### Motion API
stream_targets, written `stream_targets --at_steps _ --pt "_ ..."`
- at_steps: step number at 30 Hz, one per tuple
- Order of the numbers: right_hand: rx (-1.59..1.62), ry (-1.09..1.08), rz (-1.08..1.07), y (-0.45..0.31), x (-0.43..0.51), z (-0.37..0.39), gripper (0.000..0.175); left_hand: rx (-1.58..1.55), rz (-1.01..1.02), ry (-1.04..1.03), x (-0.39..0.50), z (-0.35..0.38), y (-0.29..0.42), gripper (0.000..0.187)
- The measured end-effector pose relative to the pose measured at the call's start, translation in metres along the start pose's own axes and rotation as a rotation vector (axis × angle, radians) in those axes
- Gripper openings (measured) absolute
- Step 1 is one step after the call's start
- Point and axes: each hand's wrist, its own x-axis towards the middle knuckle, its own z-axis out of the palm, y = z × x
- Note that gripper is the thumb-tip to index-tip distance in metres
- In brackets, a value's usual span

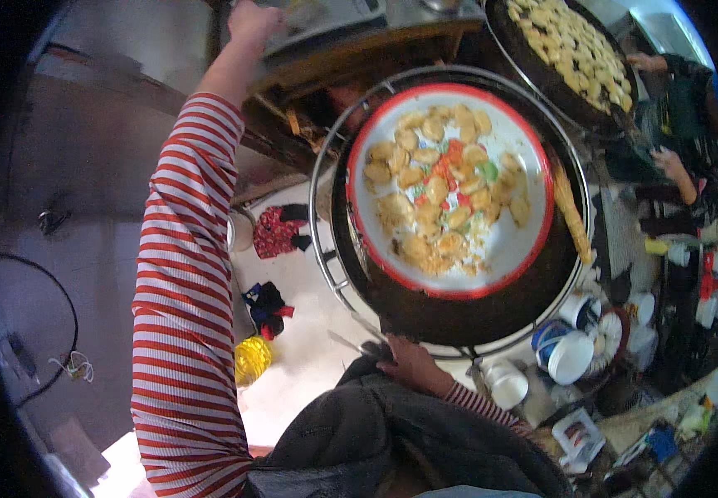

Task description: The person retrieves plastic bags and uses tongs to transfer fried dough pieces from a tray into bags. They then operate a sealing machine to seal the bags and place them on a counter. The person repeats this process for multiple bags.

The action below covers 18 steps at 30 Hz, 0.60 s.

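Note:
Before me a white plate with a red rim bears flat yellowish food pieces and chopped red and green bits. It rests over a large dark pan, inside a round metal frame. My left hand reaches past the plate to the counter at the top left; blur hides its fingers and anything in them. Close to my body, below the pan's near edge, my right hand is closed around a dark-handled metal utensil, its exact kind unclear.
Another person's hands are near a second pan full of yellowish pieces. A light wooden stick lies along the right rim. White buckets stand lower right. Clothing and a yellow object lie at left.

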Motion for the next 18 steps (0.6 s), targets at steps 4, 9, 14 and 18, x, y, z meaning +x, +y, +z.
stream_targets --at_steps 4,9,14,18 --pt "-0.056 0.02 0.116 -0.016 -0.005 0.009 0.071 0.101 0.023 -0.287 -0.029 -0.02 -0.051 0.077" --pt "-0.123 0.178 0.07 -0.038 -0.016 0.032 0.075 0.103 0.838 -0.03 -0.163 -0.084 -0.191 0.037" --pt "-0.305 0.596 -0.084 -0.035 -0.025 0.07 0.069 0.155 0.352 -0.186 -0.402 -0.215 -0.386 0.039" --pt "-0.629 0.463 0.158 -0.01 0.0 0.086 0.038 0.088 -0.267 -0.078 -0.613 -0.297 -0.528 0.048"
